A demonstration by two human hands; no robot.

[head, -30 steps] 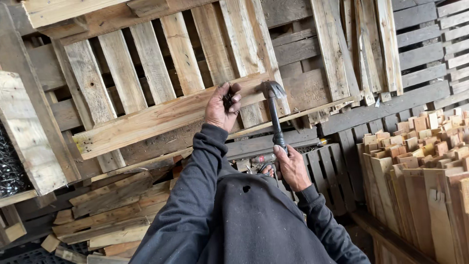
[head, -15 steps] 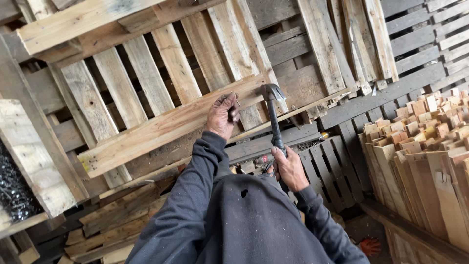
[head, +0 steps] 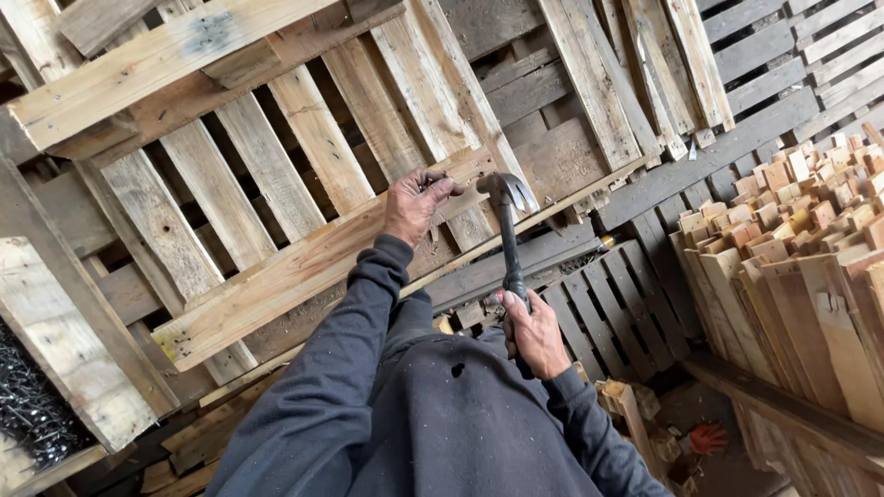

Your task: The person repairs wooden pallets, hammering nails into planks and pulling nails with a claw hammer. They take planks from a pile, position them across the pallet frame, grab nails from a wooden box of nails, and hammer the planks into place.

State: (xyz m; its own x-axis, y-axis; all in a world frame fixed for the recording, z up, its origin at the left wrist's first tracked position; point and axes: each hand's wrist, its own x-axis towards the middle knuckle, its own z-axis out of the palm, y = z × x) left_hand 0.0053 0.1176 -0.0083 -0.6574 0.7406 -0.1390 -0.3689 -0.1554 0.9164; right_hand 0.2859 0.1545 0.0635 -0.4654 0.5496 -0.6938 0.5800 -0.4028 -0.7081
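While the person leans over an upturned wooden pallet [head: 276, 175], the left hand [head: 416, 204] rests on the long cross board [head: 304, 267] that runs slantwise over the pallet's slats, its fingers curled shut around a small dark object that is too hidden to identify. Right hand [head: 534, 333], lower and nearer the body, is closed in a fist around the bottom of the handle of a claw hammer [head: 508, 235]; the dark handle stands nearly upright, and the metal head, with its forked claw pointing right, lies just beside the left hand's fingertips and close over the cross board's upper end. Whether the head touches the wood cannot be told. Both arms wear dark long sleeves [head: 341, 368], and a dark garment fills the lower middle of the view.

Behind the hammer, grey weathered pallets [head: 608, 313] lie flat, and more pallets [head: 764, 64] lean at the upper right. At the right edge, a dense stack of short cut boards [head: 792, 267] stands on end, pale at the sawn tips. A tangle of dark nails or wire [head: 28, 405] shows at the lower left, partly hidden by a pale board [head: 64, 340]. Near the bottom right, an orange glove [head: 707, 438] lies among wood scraps on the ground
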